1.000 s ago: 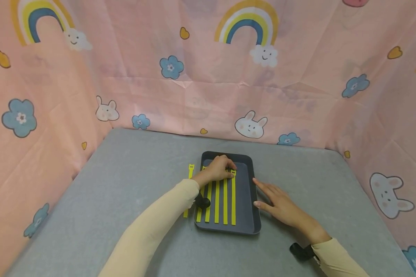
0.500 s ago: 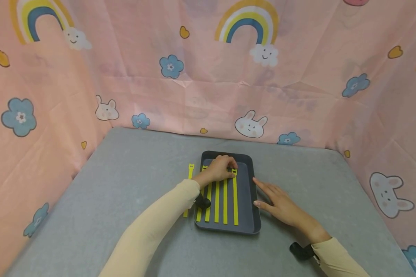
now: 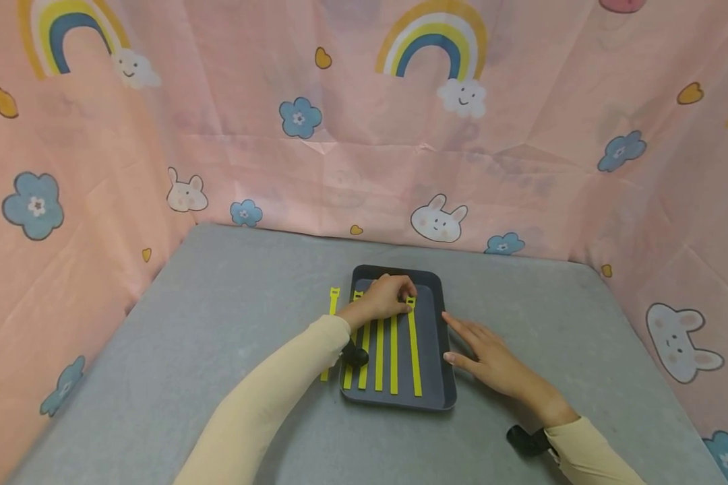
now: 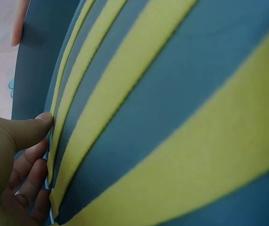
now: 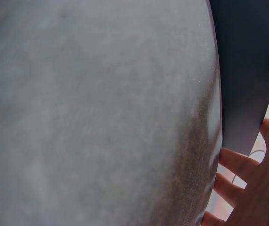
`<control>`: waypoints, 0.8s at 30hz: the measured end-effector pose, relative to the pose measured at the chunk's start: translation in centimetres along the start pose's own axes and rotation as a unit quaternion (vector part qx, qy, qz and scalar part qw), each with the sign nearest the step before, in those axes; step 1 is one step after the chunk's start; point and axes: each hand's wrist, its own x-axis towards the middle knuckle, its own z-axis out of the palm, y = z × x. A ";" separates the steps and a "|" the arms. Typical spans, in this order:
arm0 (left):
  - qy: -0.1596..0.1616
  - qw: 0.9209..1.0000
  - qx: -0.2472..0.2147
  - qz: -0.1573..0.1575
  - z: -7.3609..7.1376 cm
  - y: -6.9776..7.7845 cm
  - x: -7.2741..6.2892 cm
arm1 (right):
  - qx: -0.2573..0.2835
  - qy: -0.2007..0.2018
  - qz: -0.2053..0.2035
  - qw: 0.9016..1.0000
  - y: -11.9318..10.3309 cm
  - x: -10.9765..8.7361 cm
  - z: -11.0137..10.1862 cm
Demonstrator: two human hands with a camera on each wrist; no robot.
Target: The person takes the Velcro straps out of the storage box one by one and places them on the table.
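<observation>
At nine o'clock of the dark tray (image 3: 394, 403) we see a loose yellow strip (image 3: 334, 303) on the desk (image 3: 249, 289), crossed by a sleeve (image 3: 273, 391); inside, at one o'clock, the left hand (image 3: 387, 296) pinches the rightmost strip (image 3: 415, 360); at three, the right hand (image 3: 493, 362) touches the tray, fingers straight.

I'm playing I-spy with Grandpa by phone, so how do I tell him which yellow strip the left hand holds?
On the grey table sits a dark tray with yellow strips inside. Find the rightmost strip, its far end in the left hand. Unlike its neighbours, its near end angles off right, leaving a wider gap.
</observation>
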 end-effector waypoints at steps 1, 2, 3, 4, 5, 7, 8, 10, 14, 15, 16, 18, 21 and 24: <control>0.001 1.000 -0.001 0.002 0.0 0.0 0.0 | 0.000 0.000 0.000 1.000 0.0 0.0 0.0; 0.001 1.000 -0.002 0.004 0.0 0.0 0.0 | 0.000 0.001 -0.001 1.000 0.0 0.0 0.0; 0.002 1.000 -0.003 0.006 0.0 0.0 -0.1 | -0.001 0.001 0.000 1.000 0.0 0.0 0.0; 0.002 1.000 -0.004 0.009 0.0 0.0 -0.1 | -0.001 0.001 0.000 1.000 0.0 0.0 0.0; 0.002 1.000 -0.003 0.011 0.0 0.0 -0.1 | -0.002 0.001 0.000 1.000 0.0 0.0 0.0; 0.003 1.000 -0.001 0.016 0.0 0.0 -0.1 | -0.002 0.001 0.001 1.000 0.0 0.0 0.1; 0.004 1.000 0.000 0.017 0.0 0.0 -0.1 | -0.002 0.001 0.001 1.000 0.0 0.0 0.1; 0.006 1.000 0.005 0.018 0.0 0.0 -0.1 | -0.002 0.001 0.000 1.000 0.0 0.0 0.1; 0.010 1.000 0.009 0.017 0.1 -0.1 0.0 | -0.004 0.000 0.000 1.000 0.0 0.0 0.1; 0.012 1.000 0.010 0.017 0.2 -0.1 0.0 | -0.004 0.000 0.000 1.000 0.0 0.0 0.1; 0.012 1.000 0.011 0.018 0.2 -0.2 0.0 | -0.005 0.000 0.000 1.000 0.0 0.0 0.1; 0.015 1.000 0.012 0.021 0.3 -0.2 0.0 | -0.004 0.001 0.001 1.000 0.0 0.0 0.2; 0.020 0.999 0.017 0.026 0.3 -0.2 0.0 | -0.002 0.003 -0.001 1.000 0.1 0.0 0.2; 0.021 0.999 0.013 0.028 0.3 -0.2 0.0 | -0.001 0.004 -0.003 1.000 0.1 0.0 0.2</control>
